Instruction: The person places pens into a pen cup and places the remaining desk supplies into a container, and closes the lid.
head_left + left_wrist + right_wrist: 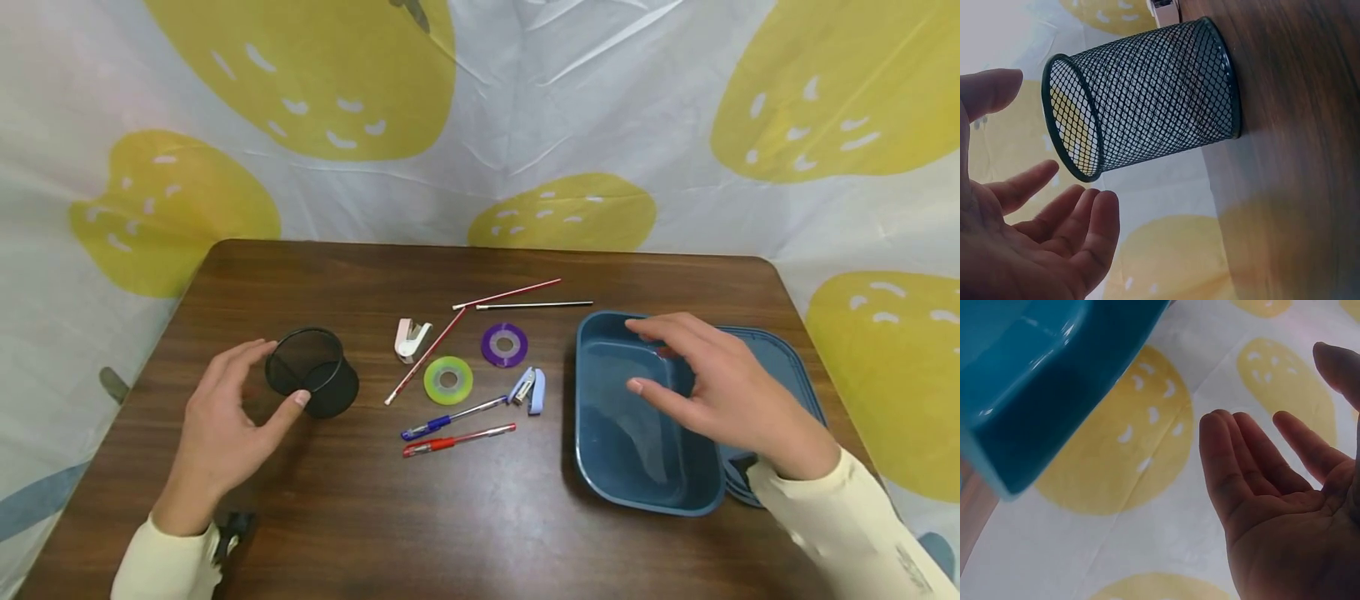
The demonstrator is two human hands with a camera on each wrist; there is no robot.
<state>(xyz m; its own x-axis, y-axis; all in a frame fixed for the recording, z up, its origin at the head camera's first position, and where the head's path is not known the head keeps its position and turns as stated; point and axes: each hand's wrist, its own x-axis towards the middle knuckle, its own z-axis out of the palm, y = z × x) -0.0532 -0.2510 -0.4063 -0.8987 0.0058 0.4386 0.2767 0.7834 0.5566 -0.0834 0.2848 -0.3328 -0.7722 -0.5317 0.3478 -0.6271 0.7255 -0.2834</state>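
On the left of the table a black mesh pen cup [335, 393] stands upright. My left hand [225, 425] is beside its rim, thumb and fingers spread either side. In the left wrist view a gap shows between the hand [1047, 244] and the cup [1154, 94]; nothing is held. Over at the right, my right hand [720, 400] hovers above a blue plastic box [618, 417], fingers extended and thumb apart. The right wrist view shows that hand [1279, 506] holding nothing, away from the box wall [1035, 425].
Between the hands lie a pink-and-white stapler [405, 342], light blue stapler [536, 392], purple tape roll [490, 346], green tape roll [432, 382], blue pen [438, 425], red pen [442, 444] and several thin pencils [517, 292]. A blue lid [780, 367] lies right of the box.
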